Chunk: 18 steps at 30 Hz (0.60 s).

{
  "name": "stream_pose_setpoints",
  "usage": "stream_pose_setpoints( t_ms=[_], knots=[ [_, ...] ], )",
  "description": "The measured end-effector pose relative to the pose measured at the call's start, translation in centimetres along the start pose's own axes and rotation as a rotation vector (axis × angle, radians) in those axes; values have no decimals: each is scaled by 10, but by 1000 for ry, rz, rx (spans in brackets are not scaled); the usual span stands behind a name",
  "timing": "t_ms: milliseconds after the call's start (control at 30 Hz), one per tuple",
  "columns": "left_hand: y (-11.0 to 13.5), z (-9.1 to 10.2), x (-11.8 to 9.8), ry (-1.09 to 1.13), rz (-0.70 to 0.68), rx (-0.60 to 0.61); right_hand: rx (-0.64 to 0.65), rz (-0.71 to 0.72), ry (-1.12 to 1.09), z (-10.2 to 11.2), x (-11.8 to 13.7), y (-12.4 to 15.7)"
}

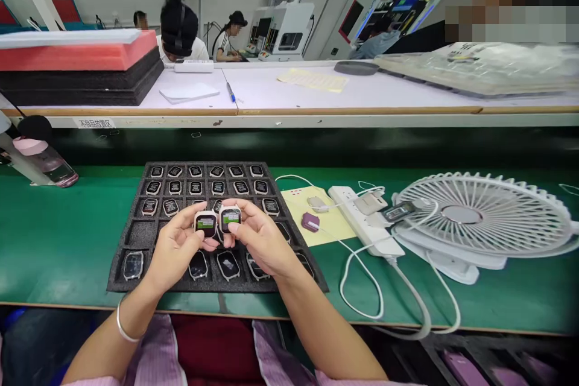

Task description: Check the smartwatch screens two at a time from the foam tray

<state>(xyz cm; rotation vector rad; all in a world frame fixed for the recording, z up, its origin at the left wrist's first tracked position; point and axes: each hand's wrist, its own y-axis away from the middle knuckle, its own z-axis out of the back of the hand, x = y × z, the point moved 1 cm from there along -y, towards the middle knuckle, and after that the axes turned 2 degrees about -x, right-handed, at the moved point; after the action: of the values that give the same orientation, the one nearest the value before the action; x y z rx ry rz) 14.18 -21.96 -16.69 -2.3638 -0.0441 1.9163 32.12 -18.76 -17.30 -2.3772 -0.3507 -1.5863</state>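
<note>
My left hand (174, 247) grips a small watch body with a lit screen (205, 223), held over a black foam tray (136, 235). Just to its right, my right hand (260, 241) grips a second watch body with a lit screen (230, 217). The two watch bodies sit side by side, almost touching, screens facing me. The tray rests on the green bench mat (67, 235) and holds several more watch bodies in its pockets, some hidden under my hands. A silver bangle (122, 327) circles my left wrist.
Right of the tray lie a yellow sheet (335, 226) with a small purple piece (310, 221), a white power strip (364, 226) with cables, and a white fan (484, 217) lying flat. A pink bottle (45, 160) lies at left. Other people sit beyond the raised white shelf (289, 93).
</note>
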Motion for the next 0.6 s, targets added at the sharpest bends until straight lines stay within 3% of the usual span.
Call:
stream_pose_setpoints(
  t_ms=[300,600],
  knots=[
    [27,-3,20,77,123,-53,-78,-70,-5,-3,-24,25],
    [32,-2,25,144,160,-37,-82,-83,-5,-1,-30,39]
  ],
)
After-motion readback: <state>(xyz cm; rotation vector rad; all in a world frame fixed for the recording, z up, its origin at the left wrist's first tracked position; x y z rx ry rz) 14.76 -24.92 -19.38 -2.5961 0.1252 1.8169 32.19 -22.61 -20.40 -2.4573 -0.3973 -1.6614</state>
